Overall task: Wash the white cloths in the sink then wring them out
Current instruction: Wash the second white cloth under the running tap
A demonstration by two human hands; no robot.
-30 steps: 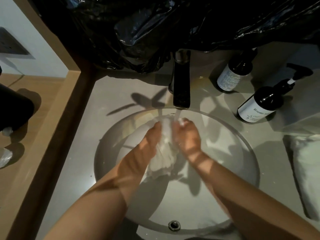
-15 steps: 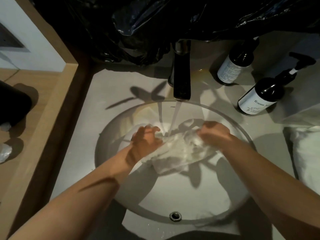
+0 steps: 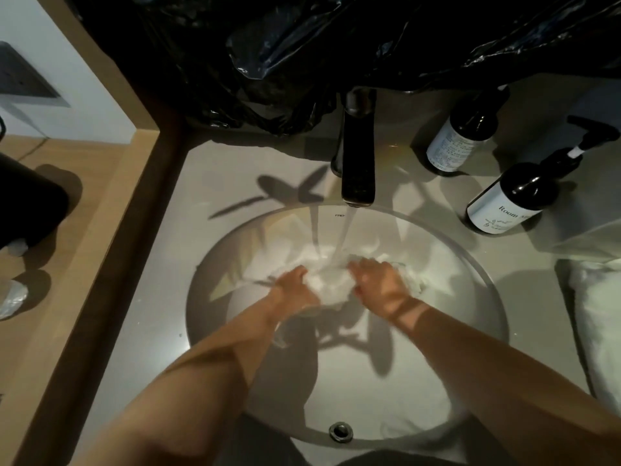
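Both hands, left hand (image 3: pixel 295 287) and right hand (image 3: pixel 378 284), grip a bunched white cloth (image 3: pixel 331 280) inside the sink (image 3: pixel 470 284) (under water running from the tap (image 3: pixel 358 156)).

Dim rm, hard-edged shadows (several overlapping). Grey countertop (image 3: pixel 235 183) w/ wood shelf (image 3: pixel 94 210) on left, white wall (image 3: pixel 67 62) behind it; black plastic sheeting (image 3: pixel 336 45) draped along back.

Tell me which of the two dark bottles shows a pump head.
The front bottle, labelled "Room", closer to the sink. Its black pump points right; the back bottle has its top hidden under the black plastic.
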